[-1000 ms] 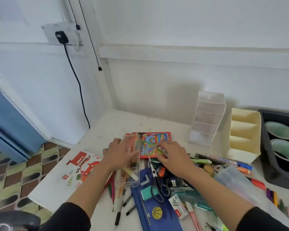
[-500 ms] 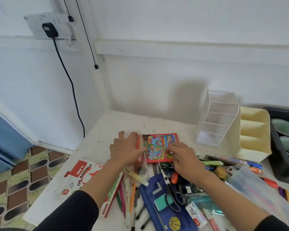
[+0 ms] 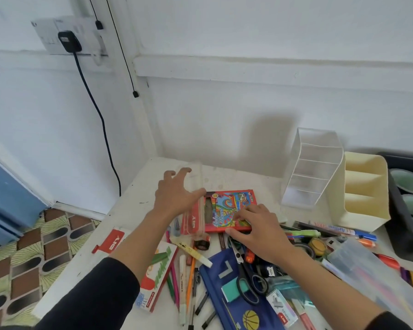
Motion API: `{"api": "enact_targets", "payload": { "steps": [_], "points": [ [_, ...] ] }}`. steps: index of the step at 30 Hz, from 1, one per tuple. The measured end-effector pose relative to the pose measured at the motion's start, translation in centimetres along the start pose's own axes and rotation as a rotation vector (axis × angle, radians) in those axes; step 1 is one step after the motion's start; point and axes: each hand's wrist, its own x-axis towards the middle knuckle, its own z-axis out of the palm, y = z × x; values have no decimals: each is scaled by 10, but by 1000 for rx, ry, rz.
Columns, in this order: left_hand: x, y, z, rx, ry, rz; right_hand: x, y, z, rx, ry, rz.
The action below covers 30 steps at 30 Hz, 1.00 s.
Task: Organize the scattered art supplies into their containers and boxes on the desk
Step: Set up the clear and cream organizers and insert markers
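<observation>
Our two black sleeves (image 3: 93, 296) show at the near edge. Nearest us lie one blue pouch (image 3: 215, 282), one pair of scissors (image 3: 243, 267) on it, and one pastel box (image 3: 156, 282) partly under the left forearm, among loose pens (image 3: 192, 270) too many to count.

The left hand (image 3: 177, 198) is released, its fingers spread and nearly straight, and its thumb touches a clear case (image 3: 193, 221) just beside the pencil box (image 3: 231, 208). The right hand (image 3: 258, 236) grasps that red pencil box at its near right corner, thumb on the near edge and curled fingers on the lid. The box lies flat mid-desk.

Farther right stand two holders side by side, one clear organiser (image 3: 312, 170) and one cream organiser (image 3: 365, 186), then one black tray (image 3: 401, 229) with two green cups (image 3: 408, 179).

The white desk (image 3: 236, 172) fills a corner of white walls (image 3: 248, 91). On the left wall we see a socket (image 3: 55, 27) with a black plug (image 3: 68, 41), and patterned tiles (image 3: 34, 246) cover the floor below.
</observation>
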Motion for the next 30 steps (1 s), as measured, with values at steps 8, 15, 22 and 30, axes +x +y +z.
{"api": "enact_targets", "payload": {
  "steps": [8, 15, 22, 30],
  "points": [
    [20, -38, -36, 0, -66, 79, 26, -21, 6, -131, 10, 0],
    [39, -71, -34, 48, -160, 111, 46, -20, 18, -151, -181, -74],
    [50, -93, -18, -29, -157, 111, 42, -15, 23, -170, -117, -27],
    [52, -81, -5, 96, -206, 240, 44, -15, 20, -75, 17, -5]
  ]
}}
